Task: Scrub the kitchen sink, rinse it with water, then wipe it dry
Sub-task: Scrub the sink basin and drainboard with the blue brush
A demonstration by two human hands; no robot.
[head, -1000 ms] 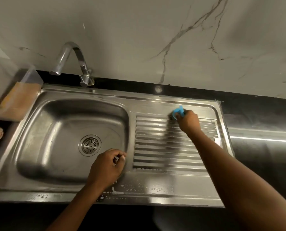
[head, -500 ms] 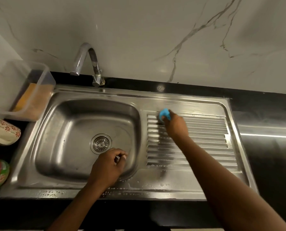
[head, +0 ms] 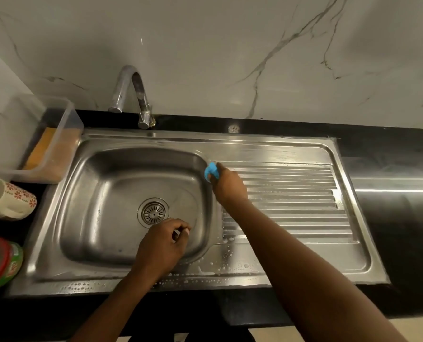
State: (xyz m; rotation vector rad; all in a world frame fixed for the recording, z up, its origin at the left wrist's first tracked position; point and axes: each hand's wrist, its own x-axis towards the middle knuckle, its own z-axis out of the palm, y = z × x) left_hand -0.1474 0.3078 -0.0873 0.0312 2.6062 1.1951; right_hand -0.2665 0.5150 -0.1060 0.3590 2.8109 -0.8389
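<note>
Steel sink [head: 316, 265] fills centre of frame, set in black tabletop [head: 403, 218]: basin left, ribbed drainboard right, suds along btm edge. My right hand [head: 230, 187], centre, fingers gripping blue scrubber [head: 210, 171] at basin's upper-right rim. My left hand [head: 161, 245], lower centre over basin, fingers curled closed, nothing seen in them.

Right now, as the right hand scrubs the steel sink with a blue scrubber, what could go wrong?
Soapy droplets on the front rim of the stainless steel sink could run over the edge. The blue scrubber, gripped by the right hand at the basin's edge, might slip into the bowl. Rinse splashes may reach the floral ceramic mug beside it.
</note>
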